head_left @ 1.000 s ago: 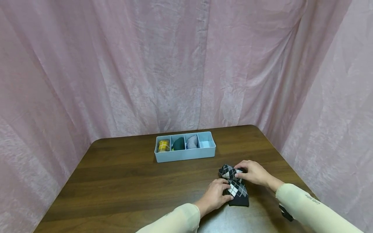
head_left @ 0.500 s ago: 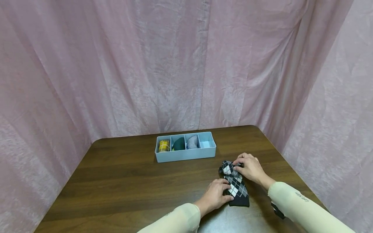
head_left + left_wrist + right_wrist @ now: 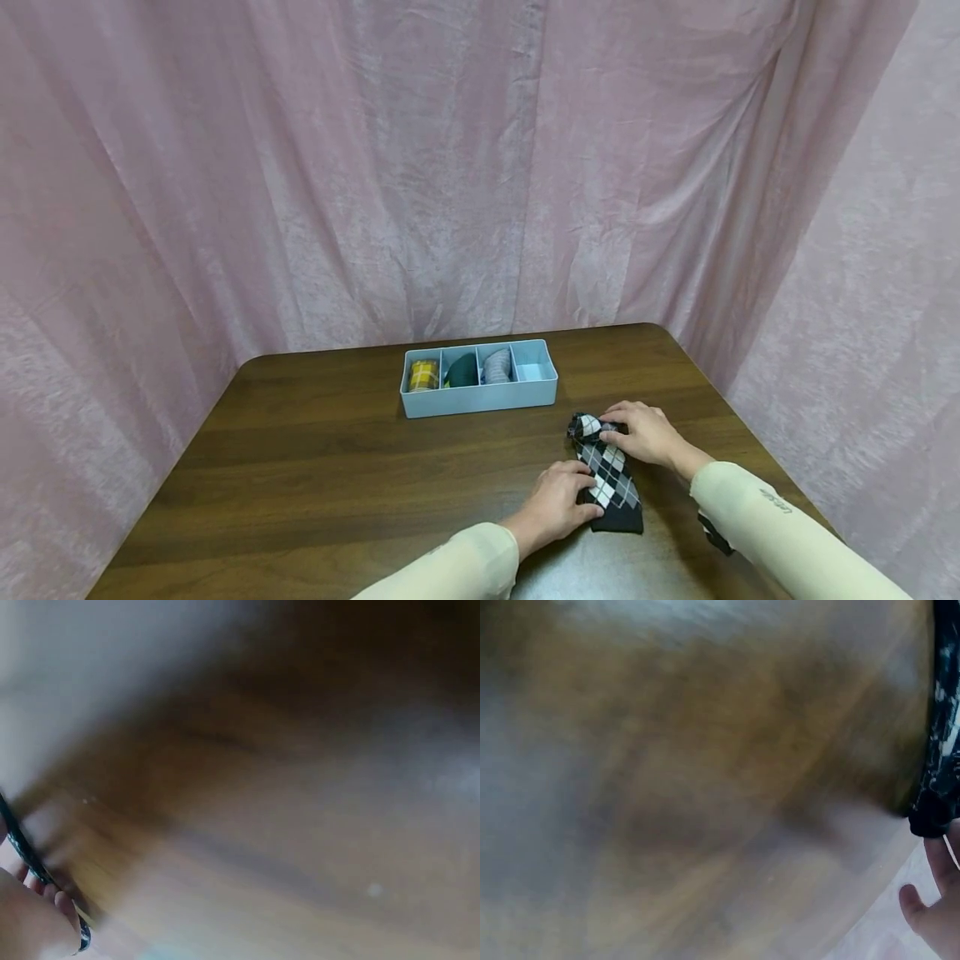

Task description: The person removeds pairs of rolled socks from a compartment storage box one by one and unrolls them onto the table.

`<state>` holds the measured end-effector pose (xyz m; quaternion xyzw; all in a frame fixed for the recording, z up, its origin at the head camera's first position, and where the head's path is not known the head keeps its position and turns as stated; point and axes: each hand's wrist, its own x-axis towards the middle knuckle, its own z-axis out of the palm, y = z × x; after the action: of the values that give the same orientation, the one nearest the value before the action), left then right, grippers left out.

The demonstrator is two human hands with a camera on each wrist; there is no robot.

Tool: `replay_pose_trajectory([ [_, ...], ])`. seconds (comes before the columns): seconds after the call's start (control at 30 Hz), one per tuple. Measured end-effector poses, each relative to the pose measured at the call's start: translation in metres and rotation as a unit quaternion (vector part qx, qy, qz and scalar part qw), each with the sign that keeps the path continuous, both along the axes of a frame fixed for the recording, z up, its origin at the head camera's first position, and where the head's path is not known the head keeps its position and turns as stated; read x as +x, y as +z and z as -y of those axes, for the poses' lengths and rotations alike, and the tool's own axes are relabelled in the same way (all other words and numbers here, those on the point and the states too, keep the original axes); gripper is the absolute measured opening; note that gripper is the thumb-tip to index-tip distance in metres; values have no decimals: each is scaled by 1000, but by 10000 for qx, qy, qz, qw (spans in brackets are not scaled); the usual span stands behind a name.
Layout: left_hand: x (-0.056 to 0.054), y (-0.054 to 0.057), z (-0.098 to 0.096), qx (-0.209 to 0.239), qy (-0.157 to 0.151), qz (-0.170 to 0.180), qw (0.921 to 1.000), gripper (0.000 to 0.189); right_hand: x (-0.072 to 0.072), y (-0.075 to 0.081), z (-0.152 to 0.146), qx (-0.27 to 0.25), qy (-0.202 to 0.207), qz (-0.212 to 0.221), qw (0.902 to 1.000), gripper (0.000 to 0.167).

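Note:
A black, grey and white argyle sock (image 3: 611, 482) lies on the table, its black cuff toward me and its far end bunched into a roll. My left hand (image 3: 557, 498) rests along the sock's left edge, fingers and thumb lightly bent on the fabric. At the far end my right hand (image 3: 647, 433) holds the rolled part between thumb and fingers. In the left wrist view, the left hand (image 3: 37, 919) is at the dark sock strip (image 3: 26, 851). The right wrist view has the right hand (image 3: 939, 922) beside the roll's dark end (image 3: 930, 814).
A pale blue divided box (image 3: 480, 402) stands farther back on the brown table (image 3: 315, 467). Its compartments hold a yellow plaid bundle (image 3: 423, 375), a dark green one (image 3: 461, 372) and a grey one (image 3: 497, 367). A black-and-white cloth piece (image 3: 716, 536) shows under the right sleeve. Pink curtains hang behind.
The right hand first moves away from me with the sock's far end, stretching it out, then comes back slightly with the roll. The left hand stays almost still on the sock.

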<state>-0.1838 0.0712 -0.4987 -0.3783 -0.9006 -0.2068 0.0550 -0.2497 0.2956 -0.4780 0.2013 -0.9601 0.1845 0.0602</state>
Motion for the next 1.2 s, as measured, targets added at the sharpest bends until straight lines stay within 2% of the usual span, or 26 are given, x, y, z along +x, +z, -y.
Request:
replay_pose_trajectory([
  [0.2, 1, 2, -3, -144, -11, -167, 9998, 32, -6, 3, 1, -179, -145, 261, 9994, 28],
  [0.43, 2, 3, -4, -164, 11, -113, 9998, 31, -15, 7, 3, -442, -779, 401, 9952, 24],
  [0.5, 2, 3, -4, -137, 29, -110, 9998, 31, -17, 7, 6, -546, -962, 270, 9935, 24],
  [0.6, 2, 3, -4, -137, 39, -98, 9999, 32, -18, 6, 10, -592, -1109, -179, 9919, 22],
  [0.67, 1, 3, -4, -131, 32, -92, 9999, 32, -19, 5, 13, -547, -1085, -516, 9913, 17],
  [0.77, 0, 2, -4, -127, 28, -85, 9999, 32, -19, 3, 16, -409, -975, -704, 9919, 13],
  [1.0, 0, 2, -3, -163, 46, 73, 9998, 32, -17, 2, 16, -195, -738, -118, 9970, 36],
  [1.07, 0, 2, -3, -133, 39, 79, 9999, 32, -19, 1, 16, -205, -748, -107, 9969, 34],
  [1.2, 0, 0, -3, -52, 25, 10, 10000, 32, -23, -2, 16, -302, -771, -363, 9959, 25],
])
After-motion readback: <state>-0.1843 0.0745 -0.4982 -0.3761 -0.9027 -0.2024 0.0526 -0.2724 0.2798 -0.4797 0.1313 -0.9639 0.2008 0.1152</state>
